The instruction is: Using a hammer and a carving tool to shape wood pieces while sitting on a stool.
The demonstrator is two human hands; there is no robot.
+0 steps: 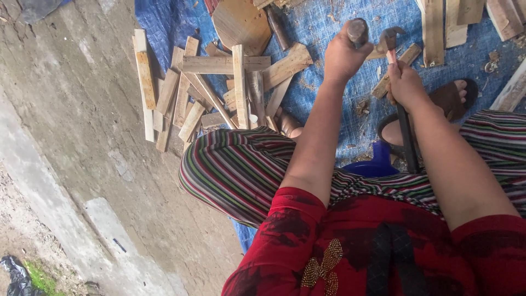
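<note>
My left hand (342, 55) is closed around a dark, round-topped tool handle (357, 30) that stands upright over the blue tarp (323, 33). My right hand (405, 85) grips a hammer (390, 44) by its handle, with the metal head raised just right of the left hand. The hammer's dark handle end runs down past my wrist toward my lap. Both arms reach out over my striped trousers. What the upright tool rests on is hidden by my left hand.
A heap of short wooden slats (219, 87) lies to the left, partly on the concrete floor (82, 137). More wood pieces (455, 22) lie at top right. A rounded wooden board (241, 22), a blue plastic object (375, 164) and my sandalled foot (452, 96) are nearby.
</note>
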